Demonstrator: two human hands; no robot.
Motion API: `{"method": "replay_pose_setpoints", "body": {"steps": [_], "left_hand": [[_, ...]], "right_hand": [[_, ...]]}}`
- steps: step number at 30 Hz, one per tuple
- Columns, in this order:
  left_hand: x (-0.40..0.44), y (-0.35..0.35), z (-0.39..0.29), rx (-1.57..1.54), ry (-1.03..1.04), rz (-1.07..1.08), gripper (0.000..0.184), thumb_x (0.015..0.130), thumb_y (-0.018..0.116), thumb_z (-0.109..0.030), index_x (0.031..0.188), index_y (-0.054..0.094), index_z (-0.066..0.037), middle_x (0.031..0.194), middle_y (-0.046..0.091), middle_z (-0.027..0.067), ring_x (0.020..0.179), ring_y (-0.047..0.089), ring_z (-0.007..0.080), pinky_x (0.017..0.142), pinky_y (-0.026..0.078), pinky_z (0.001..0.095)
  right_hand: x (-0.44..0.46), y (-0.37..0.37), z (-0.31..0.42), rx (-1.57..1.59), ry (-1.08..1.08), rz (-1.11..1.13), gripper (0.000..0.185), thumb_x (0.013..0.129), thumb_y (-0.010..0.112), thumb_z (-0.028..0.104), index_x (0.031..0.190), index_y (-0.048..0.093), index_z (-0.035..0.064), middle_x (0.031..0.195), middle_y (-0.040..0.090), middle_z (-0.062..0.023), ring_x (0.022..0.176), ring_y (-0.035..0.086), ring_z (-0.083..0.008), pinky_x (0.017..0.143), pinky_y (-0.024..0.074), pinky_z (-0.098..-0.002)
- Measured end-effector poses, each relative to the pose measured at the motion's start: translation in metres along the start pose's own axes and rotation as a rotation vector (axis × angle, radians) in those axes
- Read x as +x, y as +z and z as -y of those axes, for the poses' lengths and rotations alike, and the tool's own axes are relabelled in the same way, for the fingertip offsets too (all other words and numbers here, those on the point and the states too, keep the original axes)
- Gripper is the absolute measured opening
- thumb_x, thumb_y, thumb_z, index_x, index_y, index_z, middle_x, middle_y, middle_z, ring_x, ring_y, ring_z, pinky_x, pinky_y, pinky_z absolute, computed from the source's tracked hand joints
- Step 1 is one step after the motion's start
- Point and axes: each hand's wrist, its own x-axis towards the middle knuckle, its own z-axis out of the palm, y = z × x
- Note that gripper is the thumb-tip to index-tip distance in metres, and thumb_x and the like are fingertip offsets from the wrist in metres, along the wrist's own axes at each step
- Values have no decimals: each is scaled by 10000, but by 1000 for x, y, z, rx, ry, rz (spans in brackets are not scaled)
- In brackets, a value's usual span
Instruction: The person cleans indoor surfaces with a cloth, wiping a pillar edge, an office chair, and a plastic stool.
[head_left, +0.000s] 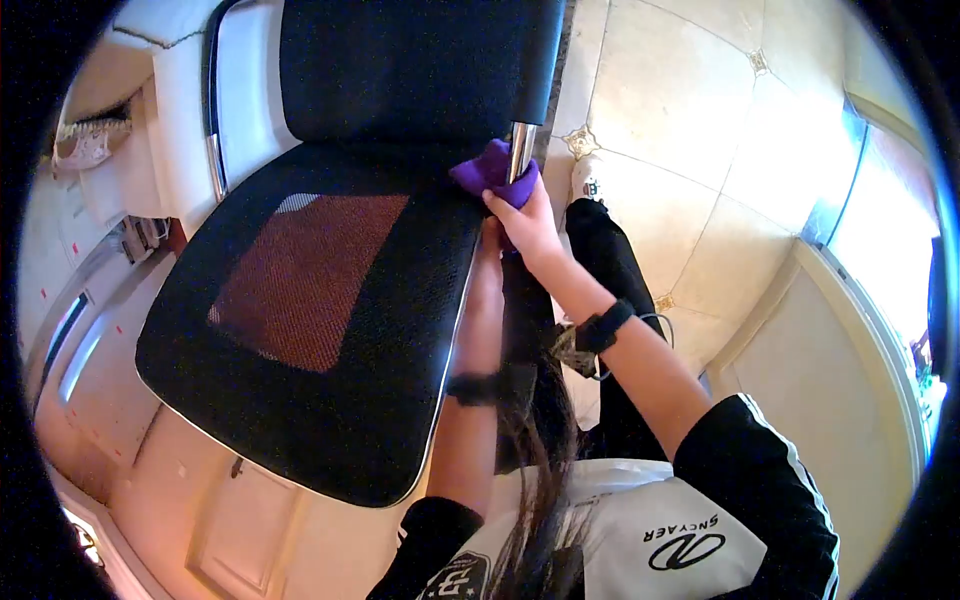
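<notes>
A purple cloth (477, 177) is wrapped around the lower part of a chrome armrest post (521, 150) on a black office chair (400, 270). My right hand (530, 225) is closed on the cloth, its thumb pressing the fabric near the post. Just below and to the left, my left hand (490, 243) is up against the side edge of the seat. Its fingers are mostly hidden by the seat and my right hand, so what they touch cannot be made out. Dark bands are on both wrists.
The chair's mesh back (400, 70) rises at the top, with a second armrest post (217, 165) on the far side. Pale floor tiles (680, 130) lie to the right, beside a cream door panel (820, 350). My shoe (587, 180) is near the post.
</notes>
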Motion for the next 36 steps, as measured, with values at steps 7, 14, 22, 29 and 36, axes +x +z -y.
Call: {"method": "replay_pose_setpoints", "body": {"steps": [7, 14, 22, 29, 36], "left_hand": [[-6, -4, -13, 91, -37, 95, 278, 857, 516, -382, 830, 553, -107, 657, 505, -44, 550, 427, 54, 462, 309, 197], [-17, 7, -34, 11, -110, 84, 327, 894, 443, -377, 675, 470, -135, 504, 399, -35, 410, 325, 66, 395, 229, 214], [-61, 42, -79, -89, -54, 235, 454, 908, 382, -356, 614, 539, -48, 495, 456, 9, 437, 435, 80, 426, 334, 216], [-58, 65, -105, -114, 308, 238, 241, 889, 415, -149, 821, 558, 33, 701, 543, 71, 655, 496, 127, 612, 394, 255], [-38, 59, -101, -113, 369, 244, 191, 883, 449, -164, 870, 540, 3, 785, 541, 55, 738, 502, 138, 661, 391, 253]], "right_hand": [[31, -19, 15, 147, 417, 407, 295, 691, 690, 123, 929, 564, 3, 852, 587, -27, 788, 543, -114, 732, 427, -253], [68, -12, 46, 167, 305, 253, 279, 741, 684, 196, 906, 563, 6, 778, 589, -26, 670, 548, -117, 614, 437, -243], [65, -65, 67, 288, 285, 101, 375, 884, 476, 349, 1067, 525, 26, 863, 580, -26, 767, 509, -114, 701, 424, -265], [104, -21, 107, 105, 243, 246, 472, 837, 519, 436, 1062, 510, 22, 919, 570, -56, 810, 525, -138, 731, 429, -278], [147, -31, 116, 550, 116, 486, 342, 860, 492, 303, 1063, 489, 28, 1007, 570, -90, 934, 534, -190, 885, 378, -300]]}}
